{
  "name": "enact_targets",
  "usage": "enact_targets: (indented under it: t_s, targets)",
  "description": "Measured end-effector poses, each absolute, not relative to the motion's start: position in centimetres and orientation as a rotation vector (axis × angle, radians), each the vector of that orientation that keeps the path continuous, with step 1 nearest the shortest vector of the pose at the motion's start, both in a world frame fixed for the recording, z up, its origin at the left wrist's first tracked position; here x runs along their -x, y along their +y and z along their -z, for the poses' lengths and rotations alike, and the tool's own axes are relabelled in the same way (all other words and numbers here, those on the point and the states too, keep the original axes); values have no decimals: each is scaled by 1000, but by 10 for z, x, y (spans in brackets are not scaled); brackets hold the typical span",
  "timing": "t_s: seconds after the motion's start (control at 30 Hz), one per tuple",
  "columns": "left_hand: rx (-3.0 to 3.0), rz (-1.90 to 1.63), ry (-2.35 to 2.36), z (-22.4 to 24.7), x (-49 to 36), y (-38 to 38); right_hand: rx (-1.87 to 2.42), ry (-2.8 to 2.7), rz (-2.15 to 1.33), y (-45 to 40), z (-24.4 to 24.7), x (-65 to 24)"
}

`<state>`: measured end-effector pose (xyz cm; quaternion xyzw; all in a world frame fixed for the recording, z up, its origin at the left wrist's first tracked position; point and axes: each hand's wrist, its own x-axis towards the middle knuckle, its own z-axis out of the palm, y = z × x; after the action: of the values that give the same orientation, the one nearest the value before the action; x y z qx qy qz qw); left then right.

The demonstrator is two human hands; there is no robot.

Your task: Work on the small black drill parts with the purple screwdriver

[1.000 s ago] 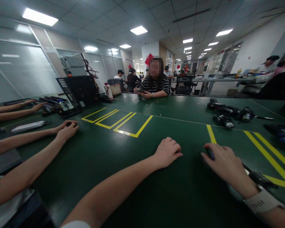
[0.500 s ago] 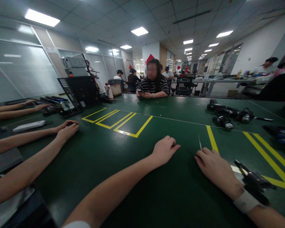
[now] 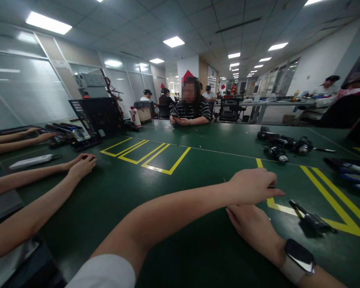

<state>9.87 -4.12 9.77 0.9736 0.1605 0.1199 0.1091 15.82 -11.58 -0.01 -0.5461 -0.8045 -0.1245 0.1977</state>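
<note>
My left hand (image 3: 253, 186) reaches across in front of me, over the green tabletop, with its forearm crossing above my right hand. Its fingers are curled, and a small dark thing shows between thumb and fingers; I cannot make out what it is. Below it lies my right hand (image 3: 253, 224), its fingers partly hidden behind the left forearm. The tip of a thin metal rod (image 3: 224, 180) sticks up past that forearm from the right hand's side. To the right of both hands, a black and metal tool (image 3: 313, 222) lies on the table.
Yellow tape outlines (image 3: 156, 169) mark the green table (image 3: 180, 256). Several black and silver tools (image 3: 279, 144) lie at back right, blue-handled things (image 3: 354, 176) at the right edge. A co-worker's hands (image 3: 82, 165) rest at left near a white power strip (image 3: 33, 161). A person sits opposite.
My left hand has moved right, across and over my right hand. The right wrist has turned so the watch face shows. The view has shifted slightly right.
</note>
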Motion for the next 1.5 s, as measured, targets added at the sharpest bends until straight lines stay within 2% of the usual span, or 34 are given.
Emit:
enact_targets:
  t_s: [0.2, 0.37, 0.5, 0.63, 0.8, 1.0, 1.17, 1.37, 1.5]
  targets:
    - [-2951, 52, 382, -65, -153, -35, 1573, -2180, 462, -114, 9, -164]
    - [-2974, 200, 300, -46, -176, -40, 1551, -2161, 463, -116, 19, -169]
    - [-2982, 239, 263, -52, -175, -45, 1564, -2141, 464, -119, 23, -168]
    - [-2972, -121, 322, -76, -145, -49, 1557, -2163, 441, -122, 14, -171]
    - [-2877, -763, 415, -94, -82, -58, 1410, -2243, 142, -118, -2, -182]
    - [-2576, -961, 731, -72, -24, -58, 1427, -2256, -181, -112, -14, -184]
    - [-2381, -776, 912, -49, -10, -53, 1456, -2186, -315, -113, -8, -193]
    - [-2474, -407, 626, -43, -16, -62, 1462, -1885, -446, -119, -3, -207]
    - [-2434, -284, 707, -47, -28, -65, 1462, -1582, -630, -125, -5, -209]
